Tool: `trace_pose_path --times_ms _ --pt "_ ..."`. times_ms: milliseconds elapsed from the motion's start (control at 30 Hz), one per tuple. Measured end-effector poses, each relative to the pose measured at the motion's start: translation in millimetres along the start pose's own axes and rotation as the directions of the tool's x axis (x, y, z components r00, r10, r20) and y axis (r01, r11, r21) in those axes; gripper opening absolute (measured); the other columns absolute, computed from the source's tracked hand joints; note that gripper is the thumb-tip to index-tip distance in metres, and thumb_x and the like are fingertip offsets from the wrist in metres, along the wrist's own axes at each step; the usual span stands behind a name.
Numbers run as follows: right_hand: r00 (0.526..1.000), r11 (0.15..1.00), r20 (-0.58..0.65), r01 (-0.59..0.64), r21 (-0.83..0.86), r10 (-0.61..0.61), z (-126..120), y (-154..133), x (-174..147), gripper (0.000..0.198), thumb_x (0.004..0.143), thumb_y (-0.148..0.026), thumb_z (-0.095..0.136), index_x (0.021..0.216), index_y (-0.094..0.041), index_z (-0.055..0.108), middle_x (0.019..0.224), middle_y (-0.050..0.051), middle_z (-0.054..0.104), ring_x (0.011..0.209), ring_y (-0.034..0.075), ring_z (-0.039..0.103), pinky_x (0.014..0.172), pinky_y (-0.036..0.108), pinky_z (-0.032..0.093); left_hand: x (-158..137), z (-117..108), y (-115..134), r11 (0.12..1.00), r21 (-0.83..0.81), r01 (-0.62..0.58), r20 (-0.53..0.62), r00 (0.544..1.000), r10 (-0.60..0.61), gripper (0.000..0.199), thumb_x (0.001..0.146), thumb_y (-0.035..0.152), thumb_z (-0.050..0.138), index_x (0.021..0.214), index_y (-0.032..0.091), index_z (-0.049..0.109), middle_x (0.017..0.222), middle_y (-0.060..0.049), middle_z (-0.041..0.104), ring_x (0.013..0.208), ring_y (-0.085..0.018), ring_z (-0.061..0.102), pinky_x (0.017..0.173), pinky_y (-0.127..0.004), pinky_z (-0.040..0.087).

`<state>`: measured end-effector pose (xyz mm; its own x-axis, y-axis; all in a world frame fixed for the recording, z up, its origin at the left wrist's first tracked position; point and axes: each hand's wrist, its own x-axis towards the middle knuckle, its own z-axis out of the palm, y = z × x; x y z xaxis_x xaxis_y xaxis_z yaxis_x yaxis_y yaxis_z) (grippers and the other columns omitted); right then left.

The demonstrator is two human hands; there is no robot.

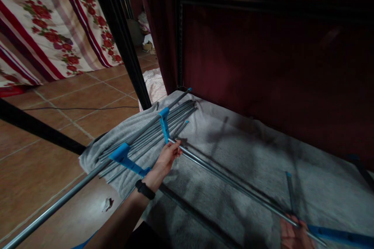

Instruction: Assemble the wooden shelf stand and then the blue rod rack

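Rod [204, 162] held up, L grip [170, 153] clamped on it just beside blue bracket [164, 122].
R grip [294, 230] clamped too, nr other end; prob. best kept steady, no sideways force.

Rods [233, 183] are silvery grey, brackets [164, 124] blue, blanket [254, 144] grey, cloth [52, 27] striped and flowered.

— Far off, left of the left hand [168, 156]?
— One floral hanging cloth [52, 27], white with red stripes; one black post [122, 42], slanting, nearer the hand.
— Floor, same side?
— Brown tile [117, 91]; one dark cable [82, 107], lying across; one crumpled pale scrap [106, 204], low left of the hand.
— Beyond the hand?
— One pale striped cloth [154, 81], slightly left; one maroon curtain [233, 66], extending well right, black horizontal bar [248, 4] across.
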<state>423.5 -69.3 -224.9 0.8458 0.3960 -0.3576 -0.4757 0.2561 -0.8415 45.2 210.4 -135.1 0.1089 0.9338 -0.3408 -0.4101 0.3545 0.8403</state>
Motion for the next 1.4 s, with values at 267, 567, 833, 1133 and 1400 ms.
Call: trace_pose_path --times_ms 267,567,833,1133,1400 --pt "0.996 0.987 0.072 0.032 0.161 -0.044 45.2 -17.4 -47.7 0.020 0.072 -0.027 0.081 0.090 -0.025 0.071 0.093 -0.005 0.073 0.093 0.009 0.068 0.092 0.026 0.055 -18.0 2.7 -10.4 0.964 0.265 -0.040 -0.047 0.997 0.054 0.049 0.067 0.065 0.070 0.076 0.017 0.060 0.066 -0.001 0.066 0.057 -0.013 0.058 0.051 -0.023 0.045" --pt "0.997 0.963 0.057 0.031 0.266 -0.048 55.0 -25.1 -48.3 0.022 0.072 -0.026 0.082 0.089 -0.023 0.067 0.091 -0.003 0.073 0.089 0.011 0.068 0.085 0.027 0.056 -51.4 31.6 -26.4 0.304 0.741 -0.598 0.480 0.789 0.384 0.040 0.087 0.061 0.053 0.092 0.024 0.066 0.083 -0.001 0.071 0.075 -0.020 0.065 0.067 -0.028 0.051" --pt "0.996 0.956 0.058 0.049 0.291 -0.069 59.9 -35.3 -57.6 0.023 0.072 -0.028 0.081 0.090 -0.023 0.067 0.089 -0.002 0.072 0.085 0.012 0.068 0.081 0.028 0.056 -47.9 89.5 -37.0 -0.128 0.409 -0.903 0.886 0.361 0.290 0.034 0.098 0.046 0.042 0.113 0.022 0.062 0.108 -0.008 0.068 0.102 -0.024 0.063 0.093 -0.039 0.049" --pt "0.988 0.953 0.077 0.106 0.283 -0.132 69.6 -60.8 -73.6 0.022 0.074 -0.031 0.079 0.091 -0.024 0.067 0.089 -0.001 0.071 0.086 0.013 0.067 0.081 0.028 0.056 -36.7 92.9 -44.8 -0.328 0.199 -0.923 0.980 0.190 0.060 0.036 0.100 0.035 0.037 0.123 0.023 0.063 0.107 -0.006 0.073 0.093 -0.023 0.068 0.085 -0.038 0.050" --pt "0.978 0.949 0.091 0.155 0.276 -0.186 77.2 -75.2 -76.0 0.024 0.074 -0.031 0.080 0.091 -0.023 0.066 0.089 -0.001 0.070 0.084 0.012 0.067 0.081 0.028 0.056 -31.0 91.3 -35.1 -0.307 0.233 -0.923 0.971 0.235 0.031 0.039 0.100 0.039 0.037 0.124 0.024 0.063 0.107 -0.005 0.073 0.093 -0.022 0.068 0.087 -0.036 0.050"
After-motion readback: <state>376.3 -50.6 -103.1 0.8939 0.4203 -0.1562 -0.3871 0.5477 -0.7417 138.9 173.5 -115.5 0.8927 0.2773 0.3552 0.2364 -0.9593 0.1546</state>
